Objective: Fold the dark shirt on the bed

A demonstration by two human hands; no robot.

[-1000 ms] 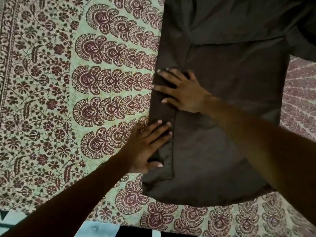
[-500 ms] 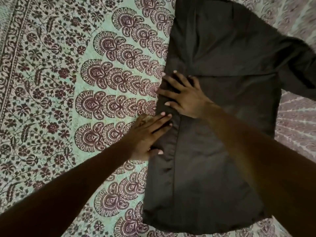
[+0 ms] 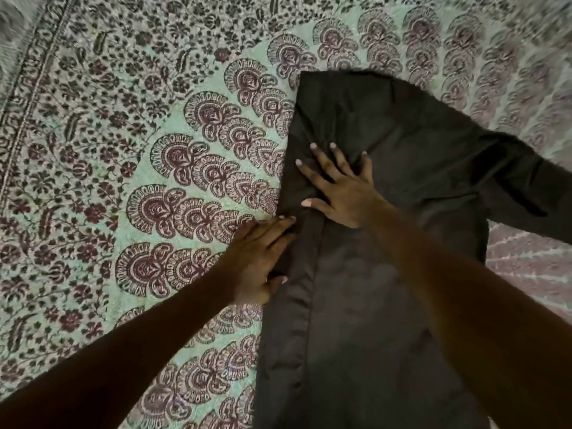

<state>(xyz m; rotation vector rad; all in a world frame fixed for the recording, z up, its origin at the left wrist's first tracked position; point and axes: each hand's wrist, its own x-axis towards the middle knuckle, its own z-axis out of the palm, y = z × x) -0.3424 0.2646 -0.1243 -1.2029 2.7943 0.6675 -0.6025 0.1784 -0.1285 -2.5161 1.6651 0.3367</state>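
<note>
seen from the head camera, looking down. 2 bare hands, 1 dark shirt [image 3: 365,305], 1 patterned bedspread [image 3: 123,181].

left hand [image 3: 263,258] at centre frame, forearm running in from the lower left corner. palm down, fingers together and stretched toward the upper right, fingertips on the shirt's left folded edge, thumb tucked against the same edge lower down. flat and released, pressing rather than grasping; part of the palm still over the bedspread.

right hand [image 3: 343,193] just above and to the right of the left, forearm crossing in from the lower right corner over the shirt body. palm down, fingers splayed wide toward the upper left, thumb pointing left near the folded edge. released too, laid flat on the cloth with nothing pinched. thumb tip close to the left fingertips, not clearly touching.

shirt spread lengthwise from lower centre to upper centre-right of the frame, lying flat on the bedspread, left side folded inward in a long narrow strip with a stitched seam. 1 sleeve [image 3: 526,187] reaching out to the right edge. upper end narrowed to a slanted edge.

bedspread pale green with maroon fan motifs, floral border at left.
</note>
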